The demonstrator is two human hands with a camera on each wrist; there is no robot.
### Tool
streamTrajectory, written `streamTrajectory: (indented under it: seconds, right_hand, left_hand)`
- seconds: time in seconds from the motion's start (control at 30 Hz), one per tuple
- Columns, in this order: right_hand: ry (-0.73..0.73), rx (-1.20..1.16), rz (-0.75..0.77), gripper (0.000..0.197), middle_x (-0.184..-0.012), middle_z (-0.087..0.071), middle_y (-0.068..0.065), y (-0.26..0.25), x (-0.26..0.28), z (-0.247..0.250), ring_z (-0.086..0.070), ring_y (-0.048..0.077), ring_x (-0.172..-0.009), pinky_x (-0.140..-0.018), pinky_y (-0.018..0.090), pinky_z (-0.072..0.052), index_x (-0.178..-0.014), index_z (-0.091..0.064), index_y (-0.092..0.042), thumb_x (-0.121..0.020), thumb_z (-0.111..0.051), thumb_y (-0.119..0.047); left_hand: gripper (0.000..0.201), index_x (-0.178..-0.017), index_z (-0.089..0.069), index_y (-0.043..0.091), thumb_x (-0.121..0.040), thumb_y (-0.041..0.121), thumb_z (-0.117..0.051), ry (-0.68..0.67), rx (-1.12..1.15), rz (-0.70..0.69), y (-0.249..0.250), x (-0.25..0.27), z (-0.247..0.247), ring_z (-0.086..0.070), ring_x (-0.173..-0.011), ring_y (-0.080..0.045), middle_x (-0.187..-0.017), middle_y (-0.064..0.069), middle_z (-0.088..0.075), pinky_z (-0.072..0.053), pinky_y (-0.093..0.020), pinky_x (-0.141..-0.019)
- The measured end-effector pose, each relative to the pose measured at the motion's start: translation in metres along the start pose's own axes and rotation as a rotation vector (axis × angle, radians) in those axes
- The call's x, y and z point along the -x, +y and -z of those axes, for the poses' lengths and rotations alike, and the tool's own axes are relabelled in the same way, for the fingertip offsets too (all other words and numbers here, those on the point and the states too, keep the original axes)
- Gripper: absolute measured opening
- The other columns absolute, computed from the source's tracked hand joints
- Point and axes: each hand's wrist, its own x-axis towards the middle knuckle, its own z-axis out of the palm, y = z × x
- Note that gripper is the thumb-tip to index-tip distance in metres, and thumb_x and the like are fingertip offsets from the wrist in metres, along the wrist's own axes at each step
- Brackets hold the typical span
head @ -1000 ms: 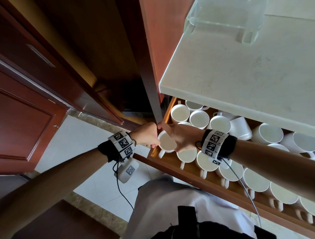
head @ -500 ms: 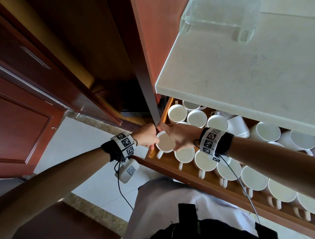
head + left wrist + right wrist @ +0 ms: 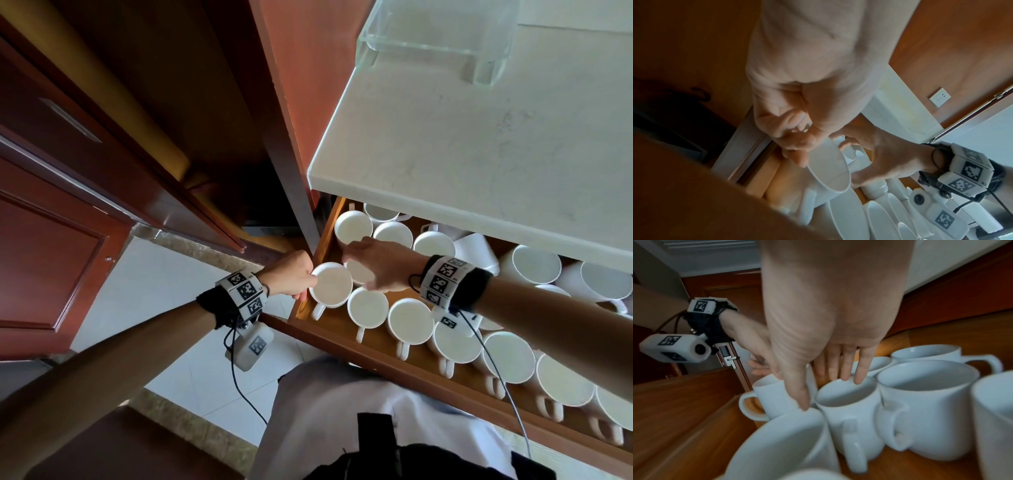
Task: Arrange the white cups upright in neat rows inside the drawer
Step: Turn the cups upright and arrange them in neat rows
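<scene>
An open wooden drawer (image 3: 376, 353) holds several white cups in rows. My left hand (image 3: 298, 274) pinches the rim of the upright corner cup (image 3: 330, 284) at the drawer's front left; the left wrist view shows its fingers (image 3: 795, 146) curled on that rim (image 3: 830, 168). My right hand (image 3: 373, 263) hovers over the second-row cup (image 3: 359, 272) just behind. In the right wrist view, its straight fingers (image 3: 849, 376) touch the far rim of that cup (image 3: 846, 402), and the thumb points down between it and the corner cup (image 3: 774, 395).
A white countertop (image 3: 479, 137) overhangs the back of the drawer and bears a clear acrylic stand (image 3: 435, 31). A tall cabinet panel (image 3: 287, 154) stands close by the drawer's left side. One back-row cup (image 3: 476, 250) lies tipped over. Pale floor tiles (image 3: 171, 291) lie to the left.
My right hand has left the corner cup and moved back onto the second-row cup, fingers straightened. My left hand keeps its hold on the corner cup, now level in the corner.
</scene>
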Motion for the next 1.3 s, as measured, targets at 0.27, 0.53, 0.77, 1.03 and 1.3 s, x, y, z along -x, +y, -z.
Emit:
streamTrajectory:
  seconds: [0.27, 0.53, 0.77, 1.03, 1.3]
  right_hand:
    - [0.079, 0.263, 0.036, 0.05, -0.142, -0.044, 0.002, 0.001, -0.006, -0.014, -0.046, 0.022, -0.124, -0.091, 0.035, -0.047, -0.125, -0.065, -0.023, -0.082, -0.073, -0.047]
    - [-0.063, 0.31, 0.152, 0.041, -0.163, -0.024, -0.01, 0.025, 0.002, -0.002, -0.026, 0.021, -0.142, -0.116, 0.04, -0.028, -0.13, -0.062, -0.032, -0.09, -0.062, -0.038]
    - [-0.048, 0.449, 0.219, 0.084, -0.158, -0.038, -0.003, 0.029, 0.002, -0.007, -0.044, 0.029, -0.13, -0.104, 0.046, -0.044, -0.151, -0.038, -0.028, -0.077, -0.074, -0.008]
    - [-0.028, 0.47, 0.224, 0.086, -0.149, -0.048, -0.004, 0.035, 0.001, -0.004, -0.044, 0.024, -0.124, -0.106, 0.04, -0.041, -0.153, -0.032, -0.028, -0.079, -0.066, -0.001]
    - [-0.039, 0.377, 0.223, 0.078, -0.14, -0.053, -0.003, 0.056, 0.029, -0.006, -0.044, 0.025, -0.13, -0.109, 0.037, -0.038, -0.142, -0.05, -0.02, -0.07, -0.071, 0.004]
  left_hand:
    - [0.025, -0.073, -0.065, 0.001, -0.092, 0.013, -0.055, 0.044, -0.121, -0.016, 0.003, -0.005, 0.001, -0.061, -0.042, -0.013, -0.054, -0.008, -0.068, -0.063, -0.031, -0.063]
    - [0.023, -0.076, -0.053, 0.012, -0.096, 0.019, -0.062, 0.211, -0.442, -0.099, 0.012, -0.009, 0.003, -0.05, -0.051, -0.009, -0.073, -0.005, -0.066, -0.04, -0.022, -0.049]
    - [0.017, -0.112, -0.069, 0.013, -0.095, 0.017, -0.068, 0.181, -0.603, -0.487, 0.031, -0.028, 0.002, -0.07, -0.084, -0.022, -0.099, -0.004, -0.069, -0.054, -0.031, -0.066]
    - [0.019, -0.099, -0.072, 0.01, -0.104, 0.021, -0.058, 0.085, -0.691, -0.5, 0.039, -0.039, 0.005, -0.069, -0.075, -0.022, -0.08, -0.003, -0.066, -0.044, -0.027, -0.063]
    - [0.021, -0.096, -0.074, 0.009, -0.104, 0.022, -0.059, 0.2, -0.75, -0.524, 0.056, -0.05, 0.021, -0.069, -0.07, -0.021, -0.08, -0.004, -0.069, -0.06, -0.032, -0.064]
